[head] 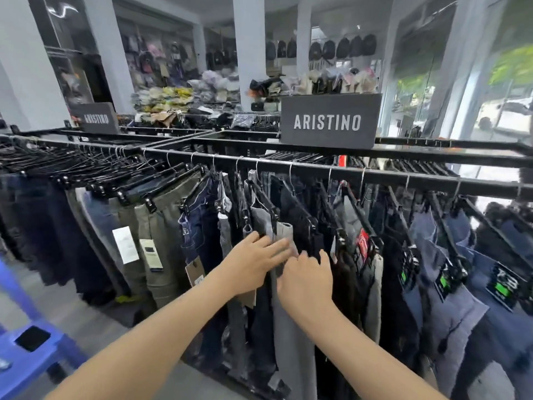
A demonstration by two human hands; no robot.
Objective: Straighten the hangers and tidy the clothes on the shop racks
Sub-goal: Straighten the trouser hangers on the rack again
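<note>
Grey trousers (pixel 285 230) hang by a clip hanger from the black metal rail (pixel 375 176), mid-rack among dark blue jeans (pixel 199 226). Your left hand (pixel 253 264) lies on them, fingers straight and together. Your right hand (pixel 305 280) touches alongside with bent fingers; you cannot tell whether they hold cloth.

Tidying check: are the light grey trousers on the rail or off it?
On it: the light grey trousers hang from a black hanger hooked over the rail.

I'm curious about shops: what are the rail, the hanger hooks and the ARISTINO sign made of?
Rail: probably black-painted metal, straight with a slight sheen. Hanger hooks: thin shiny silvery wire, likely steel. ARISTINO sign: matte dark grey board; material unclear.
</note>
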